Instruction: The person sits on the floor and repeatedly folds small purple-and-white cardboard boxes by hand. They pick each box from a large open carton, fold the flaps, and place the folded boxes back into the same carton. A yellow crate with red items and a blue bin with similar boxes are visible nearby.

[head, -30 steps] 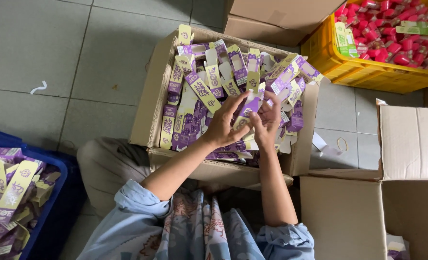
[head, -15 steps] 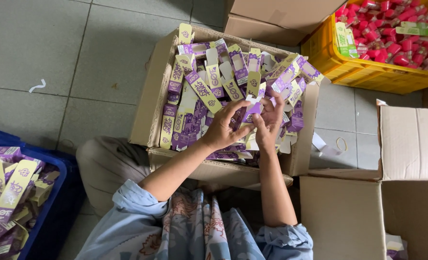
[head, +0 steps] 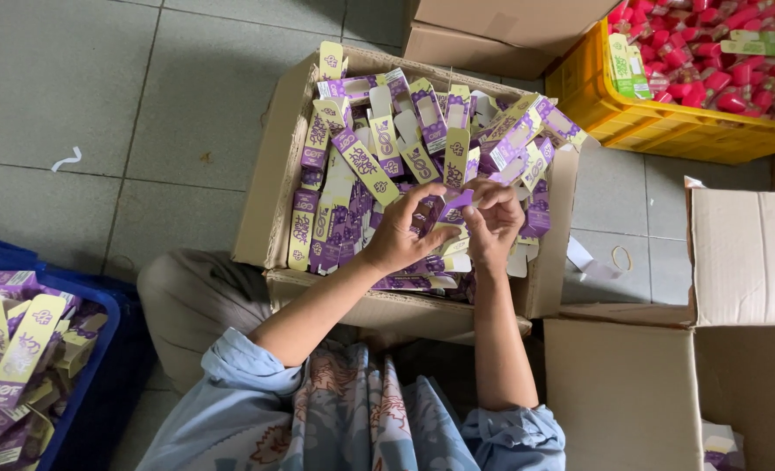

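My left hand (head: 402, 234) and my right hand (head: 493, 222) meet over an open cardboard box (head: 270, 187) packed with several small purple-and-yellow cartons (head: 366, 161). Both hands grip one small purple carton (head: 454, 208) between their fingertips, just above the pile. The carton is mostly covered by my fingers. My forearms reach forward from blue sleeves over my lap.
A blue crate (head: 100, 375) with more purple-and-yellow cartons stands at the left. At the top right a yellow crate (head: 614, 122) holds several pink items. An open cardboard box (head: 666, 384) sits at the right, another closed one (head: 492, 30) behind. Grey tiled floor lies around.
Both hands have shifted slightly and turned the small purple carton between the fingers; it stays in the same place over the box.
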